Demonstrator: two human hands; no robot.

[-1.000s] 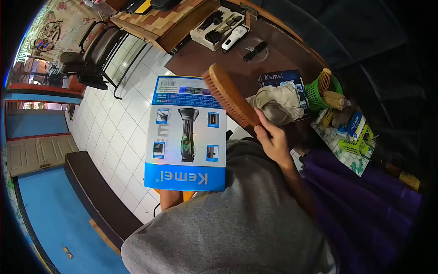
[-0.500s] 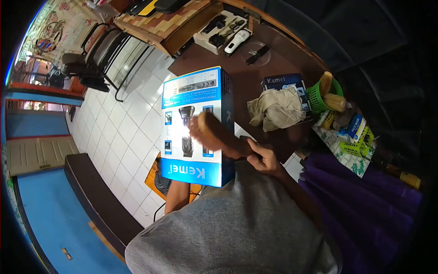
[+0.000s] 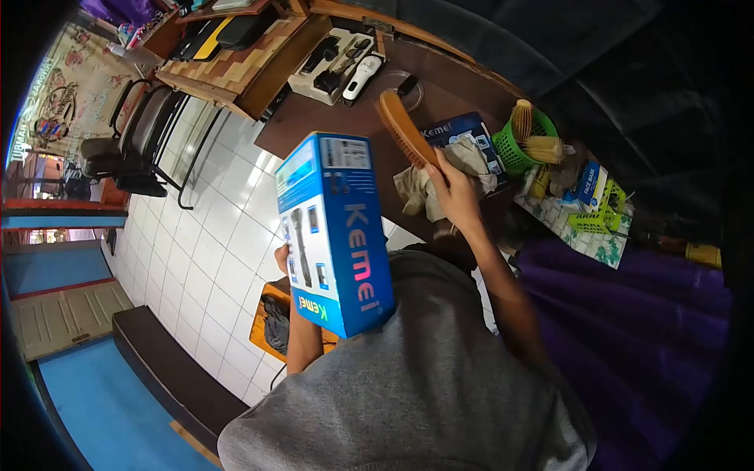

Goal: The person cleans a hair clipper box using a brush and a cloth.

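In my left hand [image 3: 282, 257] is a blue and white Kemei box [image 3: 355, 235], standing upright before my chest. Most of that hand is hidden behind the box; a bit of it shows at the left edge. The box's narrow blue side with large Kemei lettering is turned toward me. My right hand [image 3: 457, 193] grips the handle end of a wooden brush [image 3: 407, 129], its bristles facing left toward the box but apart from it. Beneath the brush, a crumpled pale cloth [image 3: 416, 191] lies against a second, dark blue Kemei box [image 3: 487, 140] on the brown table [image 3: 314, 118].
A white hair clipper [image 3: 363, 77] lies beside an open tray of clipper parts [image 3: 326, 67] at the back. On the right stand a green basket [image 3: 514, 149] with brushes and a face mask box [image 3: 587, 188]. A black chair [image 3: 149, 129] is on the tiled floor at left.
The brush has moved off the box's white front, up and right over the table. The box has turned, so its blue side now faces me.
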